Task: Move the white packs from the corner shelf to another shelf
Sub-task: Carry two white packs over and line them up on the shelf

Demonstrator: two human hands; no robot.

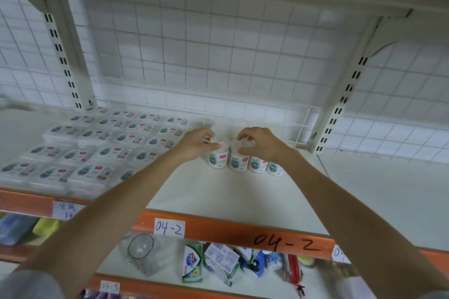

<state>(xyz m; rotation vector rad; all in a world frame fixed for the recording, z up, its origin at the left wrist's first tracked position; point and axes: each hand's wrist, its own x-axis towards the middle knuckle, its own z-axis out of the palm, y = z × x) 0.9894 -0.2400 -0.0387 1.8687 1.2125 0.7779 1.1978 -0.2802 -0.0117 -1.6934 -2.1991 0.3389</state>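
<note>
Gripping the clear wrap bunched above a row of small white tubs (243, 161) on the shelf (243, 192) tagged 04-2, left hand (198, 142) pinching the plastic over the leftmost tub, right hand (257, 144) curled round the wrap over the next ones. Standing upright, side by side and touching, four printed tubs showing, probably bound as one pack, hence the two-handed hold on the loose top rather than the slick sides. Sitting well back on the board, just in front of the wire grid back panel (218, 60) and near the right upright (340, 109). Lying flat in neat rows to the left, many wrapped white packs (97, 143) with matching labels, filling that part of the shelf. Below the orange shelf edge (243, 230), mixed goods in bags. Cannot tell whether setting down or lifting.
</note>
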